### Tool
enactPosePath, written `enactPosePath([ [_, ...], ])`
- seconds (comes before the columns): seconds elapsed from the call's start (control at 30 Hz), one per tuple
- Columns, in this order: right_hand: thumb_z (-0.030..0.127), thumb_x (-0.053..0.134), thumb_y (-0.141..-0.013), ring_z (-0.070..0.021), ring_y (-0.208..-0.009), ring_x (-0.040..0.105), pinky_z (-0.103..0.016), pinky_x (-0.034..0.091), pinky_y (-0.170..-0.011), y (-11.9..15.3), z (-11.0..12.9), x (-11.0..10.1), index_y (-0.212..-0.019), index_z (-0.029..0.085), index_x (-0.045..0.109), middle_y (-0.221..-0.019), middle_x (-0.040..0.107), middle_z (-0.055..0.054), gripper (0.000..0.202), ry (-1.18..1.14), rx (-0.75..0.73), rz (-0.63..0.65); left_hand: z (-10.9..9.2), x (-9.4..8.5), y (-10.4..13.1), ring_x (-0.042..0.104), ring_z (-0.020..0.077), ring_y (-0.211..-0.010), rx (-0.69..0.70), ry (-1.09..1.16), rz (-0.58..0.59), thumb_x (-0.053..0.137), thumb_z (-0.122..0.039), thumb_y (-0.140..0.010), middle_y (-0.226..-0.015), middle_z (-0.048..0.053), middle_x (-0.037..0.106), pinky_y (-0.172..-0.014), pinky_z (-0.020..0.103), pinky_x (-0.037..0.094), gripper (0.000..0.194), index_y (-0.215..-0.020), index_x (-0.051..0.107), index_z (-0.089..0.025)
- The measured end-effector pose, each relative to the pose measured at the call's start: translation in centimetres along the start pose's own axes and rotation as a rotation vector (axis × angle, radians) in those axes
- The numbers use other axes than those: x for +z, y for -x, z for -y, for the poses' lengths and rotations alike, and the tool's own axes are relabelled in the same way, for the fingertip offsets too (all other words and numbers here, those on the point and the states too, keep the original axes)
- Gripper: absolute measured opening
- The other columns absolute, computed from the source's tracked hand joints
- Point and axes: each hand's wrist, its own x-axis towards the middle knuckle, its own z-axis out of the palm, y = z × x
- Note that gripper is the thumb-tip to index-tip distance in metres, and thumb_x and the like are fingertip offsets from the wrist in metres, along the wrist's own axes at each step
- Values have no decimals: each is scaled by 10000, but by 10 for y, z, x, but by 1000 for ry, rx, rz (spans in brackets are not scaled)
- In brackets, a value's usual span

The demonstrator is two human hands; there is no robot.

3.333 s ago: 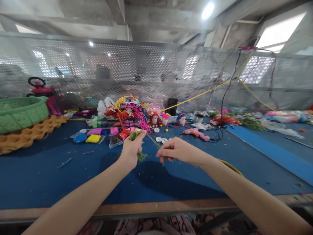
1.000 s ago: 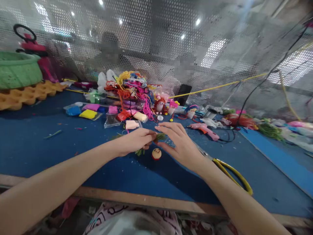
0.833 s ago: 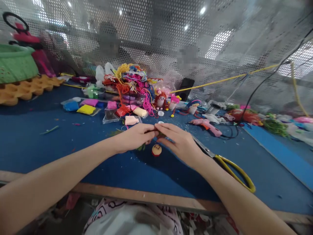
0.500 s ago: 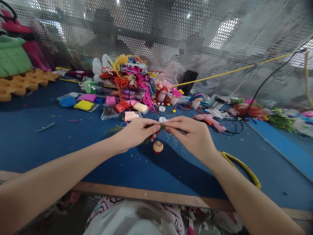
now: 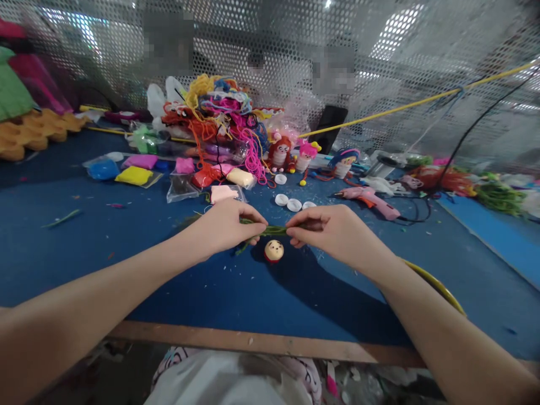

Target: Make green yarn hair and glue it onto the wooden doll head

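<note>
head view: the left hand (image 5: pixel 225 226) and the right hand (image 5: pixel 333 232) hold a thin bundle of fuzzy green strands (image 5: pixel 270 230) level between them, each grip pinching one end, just above the blue felt-like counter (image 5: pixel 105 259). right under the strands a small round doll head (image 5: pixel 274 251), cream with a red base, sits on the counter. a little farther lie three flat white caps (image 5: pixel 291 202). far left of centre a tangled heap of coloured yarn (image 5: pixel 219 115) rises before a perforated metal screen (image 5: pixel 422 67). a pink glue gun (image 5: pixel 368 198) lies to the right.
</note>
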Motion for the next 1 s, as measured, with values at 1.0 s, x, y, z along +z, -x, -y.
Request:
enactPosePath([
  [1.0,405,698,-845,-180,-556,716,-249,600,-481,3,0,-2,-864,156,730,-650,709,-35,253,-173,165,269,-10,-2,7,643,161,-540,-204,74,228,691,-439,-767,-720,44,693,-404,209,446,298,-891,687,-168],
])
